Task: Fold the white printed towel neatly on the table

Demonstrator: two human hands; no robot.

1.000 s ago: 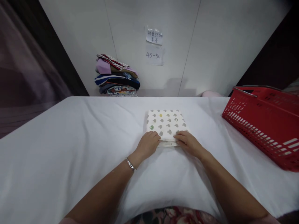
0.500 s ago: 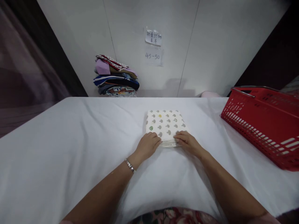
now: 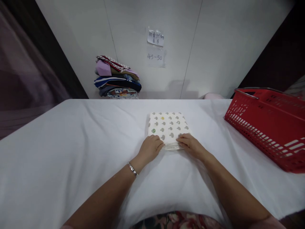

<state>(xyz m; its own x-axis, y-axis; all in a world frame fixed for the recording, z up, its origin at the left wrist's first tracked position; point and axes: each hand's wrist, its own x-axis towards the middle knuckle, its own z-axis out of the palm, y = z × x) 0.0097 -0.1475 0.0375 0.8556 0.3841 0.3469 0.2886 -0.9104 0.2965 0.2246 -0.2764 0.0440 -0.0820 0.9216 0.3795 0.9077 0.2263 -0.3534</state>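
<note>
A folded cream cloth (image 3: 169, 124) printed with grey mushroom shapes, plus a few green and yellow ones, lies flat on the white-covered table (image 3: 102, 152). My left hand (image 3: 152, 146) grips its near left corner, fingers on top and the thumb toward the near edge. At the near right corner my right hand (image 3: 190, 144) pinches the same edge. Between the hands, the stacked layers of the fold show along the front. A silver bracelet (image 3: 132, 169) circles my left wrist. The undersides of both hands are hidden.
A red plastic basket (image 3: 262, 127) with a metal handle stands on the table at the right. Beyond the far edge, a pile of folded fabrics (image 3: 118, 78) rests against the wall. Two paper signs (image 3: 155, 47) hang on that wall.
Both hands keep their hold on the cloth's near corners, and the cloth stays in place. The whole view has shifted very slightly.
</note>
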